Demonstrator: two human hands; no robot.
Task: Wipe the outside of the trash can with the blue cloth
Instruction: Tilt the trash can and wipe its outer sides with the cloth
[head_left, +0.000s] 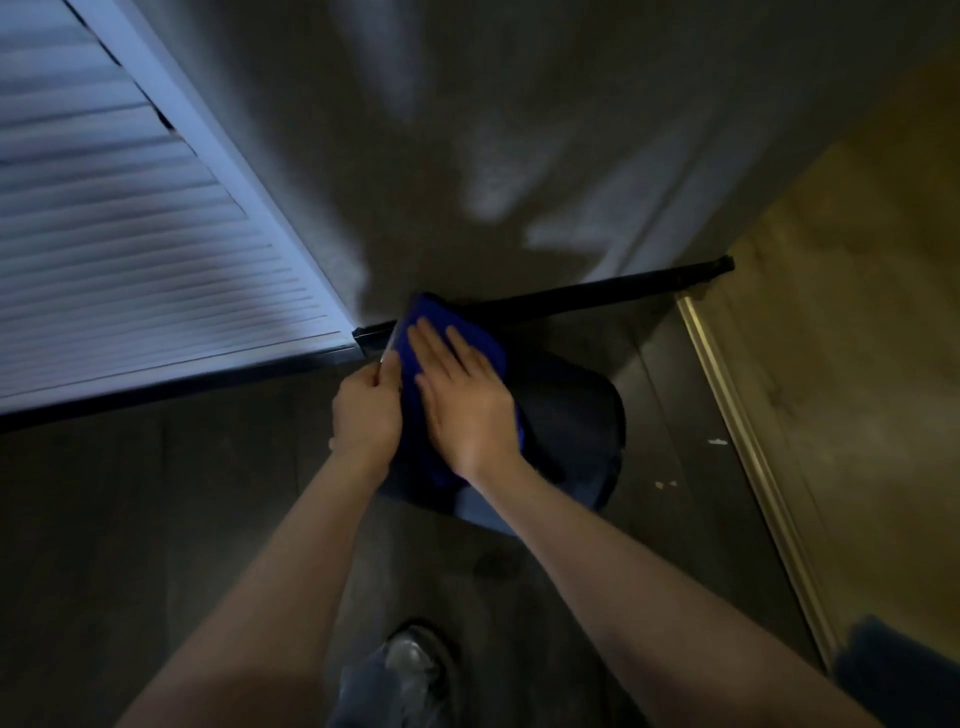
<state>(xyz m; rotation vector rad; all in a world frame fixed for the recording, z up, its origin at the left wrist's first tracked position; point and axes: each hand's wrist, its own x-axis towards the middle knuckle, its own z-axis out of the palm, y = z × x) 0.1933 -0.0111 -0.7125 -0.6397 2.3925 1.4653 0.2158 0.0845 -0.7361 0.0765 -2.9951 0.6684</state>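
At far left a white louvred door (130, 249) slants along the grey wall (519, 130), with a black skirting (597, 293) running along the wall's foot to the right. The left hand (366, 410) sits just left of the can (576, 415), its fingers curled round what looks like the can's pale rim edge, though the dim light makes that edge hard to read. Touching it on the right, the cloth (452, 322) lies draped over the top and near side of the can. The right hand (460, 400) lies flat on the cloth, fingers straight and slightly spread, pressing it against the can. The dark can stands on the dark floor (156, 519) close to the wall, near the skirting. Below, between the forearms, a shoe (413, 662) shows. At right a pale metal strip (748, 441) borders a yellowish floor (857, 364).
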